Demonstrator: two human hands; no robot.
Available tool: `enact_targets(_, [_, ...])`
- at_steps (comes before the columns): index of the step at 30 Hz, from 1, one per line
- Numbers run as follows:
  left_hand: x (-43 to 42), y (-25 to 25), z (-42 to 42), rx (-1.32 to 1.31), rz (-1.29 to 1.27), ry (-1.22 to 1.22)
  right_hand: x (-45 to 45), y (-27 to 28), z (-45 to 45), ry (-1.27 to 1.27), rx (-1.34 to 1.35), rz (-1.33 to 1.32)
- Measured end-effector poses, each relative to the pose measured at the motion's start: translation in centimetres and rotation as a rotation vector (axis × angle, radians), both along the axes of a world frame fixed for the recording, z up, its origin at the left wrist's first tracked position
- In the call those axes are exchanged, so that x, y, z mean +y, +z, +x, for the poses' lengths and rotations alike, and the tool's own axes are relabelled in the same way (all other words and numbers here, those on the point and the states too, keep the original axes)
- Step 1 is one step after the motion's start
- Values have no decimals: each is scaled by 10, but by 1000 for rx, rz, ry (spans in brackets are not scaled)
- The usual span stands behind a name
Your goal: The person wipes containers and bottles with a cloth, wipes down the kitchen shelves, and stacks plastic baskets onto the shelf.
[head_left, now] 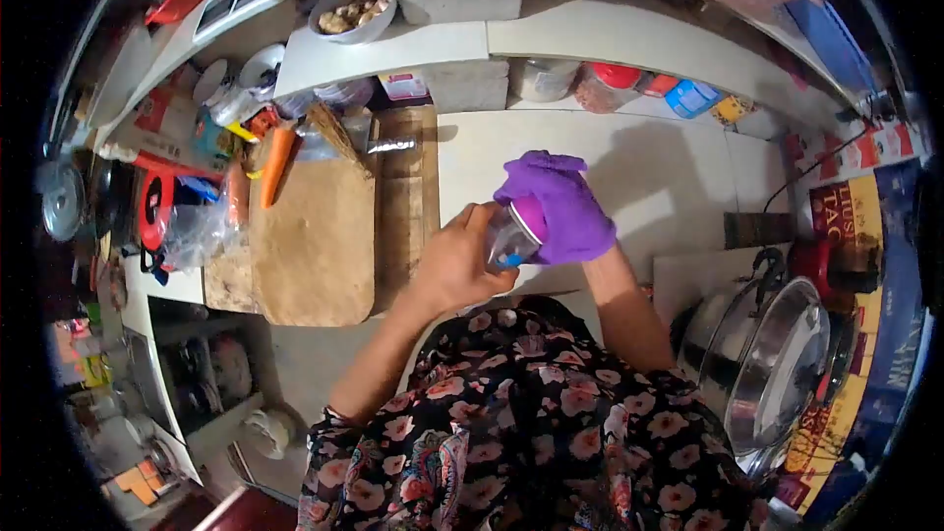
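Holding clear jar (501, 240) — white-edged magenta lid (531, 217), purple cloth (574, 220) against it

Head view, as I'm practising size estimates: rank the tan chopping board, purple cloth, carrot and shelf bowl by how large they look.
1. Tan chopping board
2. Purple cloth
3. Shelf bowl
4. Carrot, slim and clearly smallest

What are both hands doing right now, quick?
Left hand: closed around a clear container.
Right hand: covered by purple cloth, at the pink lid; grip hidden.
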State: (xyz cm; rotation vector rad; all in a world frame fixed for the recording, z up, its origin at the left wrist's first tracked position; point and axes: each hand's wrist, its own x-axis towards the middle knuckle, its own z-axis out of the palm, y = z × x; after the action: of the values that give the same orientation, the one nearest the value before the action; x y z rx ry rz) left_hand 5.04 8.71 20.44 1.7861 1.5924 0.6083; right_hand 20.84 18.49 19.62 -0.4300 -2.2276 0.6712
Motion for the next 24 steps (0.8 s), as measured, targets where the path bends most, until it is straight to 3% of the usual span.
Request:
enact_targets(1, [0, -7, -6, -6, -4, 16, 0, -2, -4, 16, -6, -4])
enact_targets(3, [-2, -37, -14, -746, -303, -115, -1, -12, -10, 316, 393, -1408])
enact_targets(4, [-3, -46, -14, -1074, -432, -72, -2, -24, -22, 158, 353, -1037])
enact_targets(5, [-8, -51, -13, -1078, -422, -64, 0, -29, -18, 168, 344, -1035])
enact_targets(7, [-18, -56, -7, -1658, -692, 32, -10, -21, -15, 468, 645, -1211])
enact_targets(8, [-20, -56, -2, -1717, -723, 53, -16, -27, -18, 432, 791, -1276])
enact_targets(9, [-20, -54, 2, -1727, -714, 59, -13, -26, -18, 437, 779, -1282])
enact_targets(11, [-20, -32, 7, -1475, -619, 296, -10, -10, -19, -43, 157, -209])
enact_targets(12, [-15, -21, 6, -1255, -593, 292, -14, 5, -21, -139, 60, -211])
enact_targets(13, [-12, -21, 8, -1258, -593, 294, -16, -2, -22, -138, 57, -212])
enact_targets(15, [-3, -20, 12, -714, -213, 193, -15, -20, -24, -249, 155, -724])
enact_targets(17, [-1, -29, 19, -622, -199, 250, -27, -2, -36, -255, 157, -744])
enact_targets(19, [0, -30, 23, -36, 199, 321, -30, -23, -41, -562, 37, 92])
enact_targets(20, [-2, -21, 25, 10, 136, 316, -32, -30, -43, -506, 247, -223])
enact_targets(21, [-4, -19, 24, 12, 135, 316, -31, -33, -39, -506, 248, -224])
enact_targets(23, [-9, -19, 18, -240, 101, 204, -24, -25, -28, -248, 228, -619])
enact_targets(24, [-8, -37, 14, -554, 97, 155, -18, -29, -20, 4, 525, -1289])
